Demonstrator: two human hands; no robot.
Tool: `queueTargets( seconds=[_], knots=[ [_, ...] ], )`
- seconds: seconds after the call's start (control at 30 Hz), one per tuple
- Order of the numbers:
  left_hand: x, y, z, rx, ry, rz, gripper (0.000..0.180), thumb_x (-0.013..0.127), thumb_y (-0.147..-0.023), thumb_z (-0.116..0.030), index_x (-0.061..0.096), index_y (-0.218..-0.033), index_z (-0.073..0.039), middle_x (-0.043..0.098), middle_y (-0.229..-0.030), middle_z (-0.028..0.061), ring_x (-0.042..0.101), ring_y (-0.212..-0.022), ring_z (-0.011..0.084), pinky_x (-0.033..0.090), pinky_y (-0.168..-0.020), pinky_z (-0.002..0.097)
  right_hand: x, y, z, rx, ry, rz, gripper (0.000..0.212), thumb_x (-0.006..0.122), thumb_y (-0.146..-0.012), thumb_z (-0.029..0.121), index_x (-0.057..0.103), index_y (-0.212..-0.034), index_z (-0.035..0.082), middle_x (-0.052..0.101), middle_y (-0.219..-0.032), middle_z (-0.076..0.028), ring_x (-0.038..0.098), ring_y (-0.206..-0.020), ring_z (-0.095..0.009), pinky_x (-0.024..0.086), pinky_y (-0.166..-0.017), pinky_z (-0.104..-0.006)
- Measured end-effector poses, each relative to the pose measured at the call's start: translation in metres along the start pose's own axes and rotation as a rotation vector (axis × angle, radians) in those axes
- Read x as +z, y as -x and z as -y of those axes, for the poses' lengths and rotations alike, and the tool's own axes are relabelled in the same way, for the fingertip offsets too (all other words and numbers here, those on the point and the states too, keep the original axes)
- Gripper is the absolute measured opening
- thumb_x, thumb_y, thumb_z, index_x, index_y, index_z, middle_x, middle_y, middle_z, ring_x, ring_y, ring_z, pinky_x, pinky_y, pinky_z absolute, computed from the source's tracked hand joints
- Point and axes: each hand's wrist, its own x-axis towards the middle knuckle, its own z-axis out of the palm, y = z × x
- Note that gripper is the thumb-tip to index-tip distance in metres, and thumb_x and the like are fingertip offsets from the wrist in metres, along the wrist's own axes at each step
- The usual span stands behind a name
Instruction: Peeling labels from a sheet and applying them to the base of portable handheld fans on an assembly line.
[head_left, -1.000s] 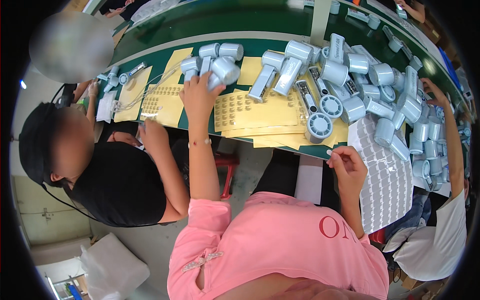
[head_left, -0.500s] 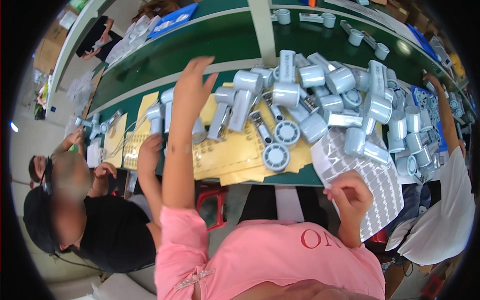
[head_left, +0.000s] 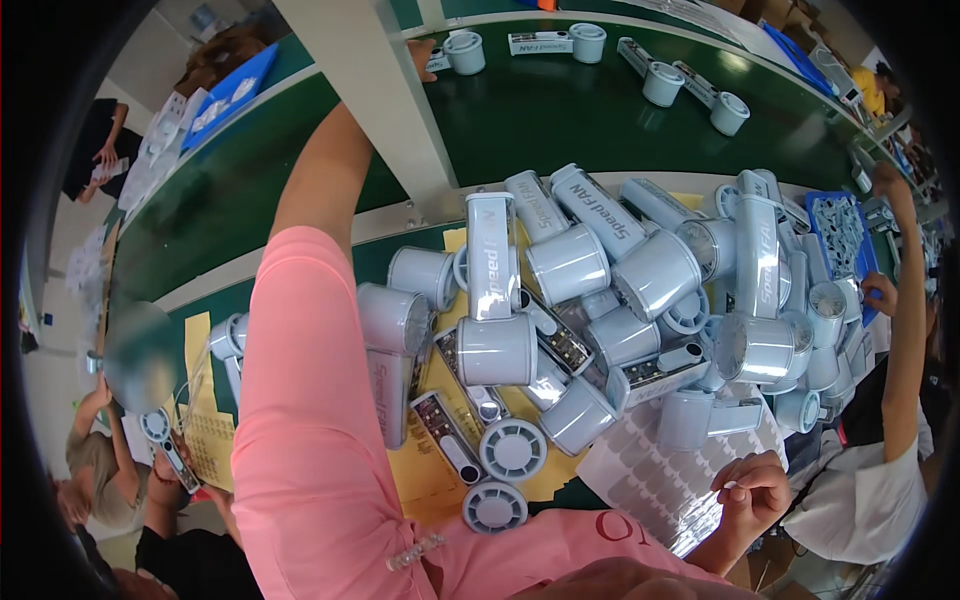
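My left arm stretches far over the green belt behind the post, and my left hand (head_left: pixel 423 62) closes on the handle end of a light-blue handheld fan (head_left: pixel 464 53). The post hides part of that hand. Near my body on the right, my right hand (head_left: pixel 757 492) is closed in a pinch on a small white piece (head_left: pixel 730 485). Beneath it lies a sheet of grey stickers (head_left: pixel 640 480). A heap of handheld fans (head_left: pixel 497 350) covers the bench in front of me, some with their circuit boards exposed.
A pale metal post (head_left: pixel 385 100) rises between bench and green belt (head_left: pixel 560 110). More fans lie on the belt. Yellow sheets (head_left: pixel 420 480) lie under the heap. A blue tray (head_left: pixel 835 235) of small parts sits at right, beside a co-worker's arm (head_left: pixel 905 300). Other people sit at left.
My left hand has gone from above the heap, forward over the belt, to a fan there. The view has shifted forward with me. My right hand keeps its pinch.
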Motion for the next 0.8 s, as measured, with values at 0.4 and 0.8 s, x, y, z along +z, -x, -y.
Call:
queueTargets(
  seconds=[0.4,0.8],
  knots=[
    [-0.234,0.292,-0.059,-0.692,1.351,-0.253,0.046,0.054,-0.094,-0.039,0.053,-0.113,0.002,0.061,-0.094,0.011,0.06,-0.079,0.0208,0.049,-0.067,0.0357,0.011,0.034,0.035,0.043,-0.13,0.213,0.013,0.067,-0.084,0.004,0.057,-0.081,-0.005,0.054,-0.076,-0.01,0.053,-0.056,-0.014,0.044,-0.051,-0.0235],
    [-0.256,0.572,-0.298,-0.58,2.231,-0.643,0.074,0.036,-0.094,-0.062,0.05,-0.123,0.004,0.057,-0.093,0.0079,0.058,-0.083,0.0165,0.053,-0.072,0.0302,0.227,0.111,-0.002,0.19,-0.028,0.83,0.007,0.064,-0.085,0.003,0.062,-0.089,-0.003,0.061,-0.078,-0.004,0.057,-0.065,-0.008,0.047,-0.062,-0.0226]
  ],
)
